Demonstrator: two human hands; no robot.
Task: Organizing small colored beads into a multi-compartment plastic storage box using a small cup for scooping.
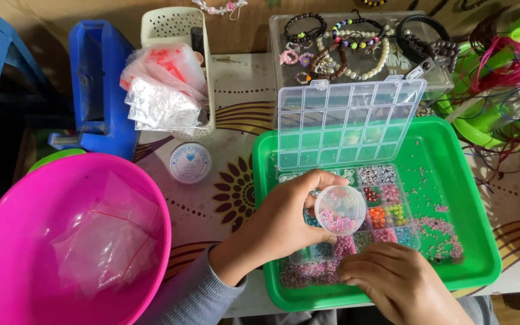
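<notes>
The green tray serves as the landmark here. Inside it sits a clear bead box with its lid standing open toward the tray's far side; the near-left compartments are covered by the hands, so what they hold cannot be made out.

The left hand is curled around a small round clear cup, holding it tilted over the middle of the bead box, mouth toward the camera. Pink beads lie in the cup's lower part. The thumb and fingers wrap the cup's left edge and hide its back.

The right hand rests palm down at the tray's near edge, just in front of the box. Its fingertips point left and are tucked under, so whether they pinch anything cannot be told; the wrist is cut off by the bottom of the picture.

Loose pink beads are scattered on the tray floor to the right of the box, too small to tell apart one by one.

Left of the tray, well apart, stands a big pink bowl with clear zip bags lying in it; its left and near rims are cut off. Between bowl and tray lies a white spool. Beyond the tray's far-left corner a cream basket holds more small bags. Behind the tray a clear case holds bracelets, partly blocked by the open lid. Right of the tray, tangled cords run off the picture's edge.
</notes>
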